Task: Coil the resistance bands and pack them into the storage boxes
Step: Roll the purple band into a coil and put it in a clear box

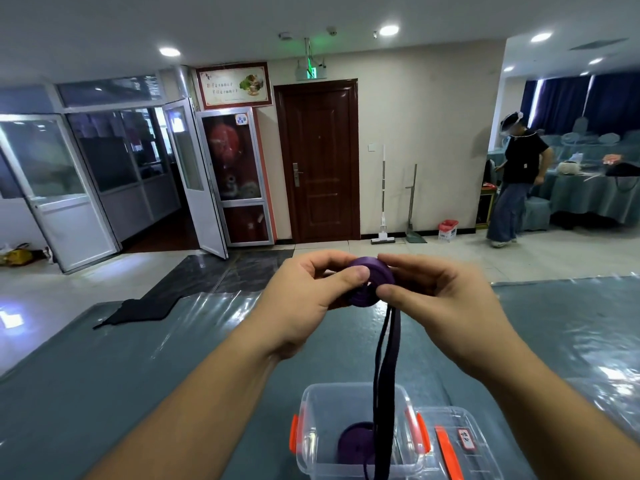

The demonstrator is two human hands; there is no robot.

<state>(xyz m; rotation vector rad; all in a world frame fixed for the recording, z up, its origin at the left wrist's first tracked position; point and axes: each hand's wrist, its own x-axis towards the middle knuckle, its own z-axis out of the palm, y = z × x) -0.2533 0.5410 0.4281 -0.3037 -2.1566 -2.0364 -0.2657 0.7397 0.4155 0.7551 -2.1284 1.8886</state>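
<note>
Purple resistance band [370, 284] is part-wound into a flat coil, held up in front of the chest above the table. Left hand [304, 299] pinches the coil, thumb on its near face, fingers behind. Right hand [440, 303] grips the coil's right edge, fingers curled round it.

The band's loose tail [384, 382] hangs slack, straight down into the clear storage box [311, 441] with orange latches. A second purple coil [353, 445] already lies in that box. Box lid [453, 441] sits just beside it on the right.

Handling, judged: band is light, soft, flat, probably springy; the coil will likely unwind if released. Best held across both faces, feeding the tail in at the edge.

Surface: teal tablecloth [104, 368] under glossy clear film, probably slippery. Room: tiled floor, brown door [320, 161], another person [516, 181] at a far table.
</note>
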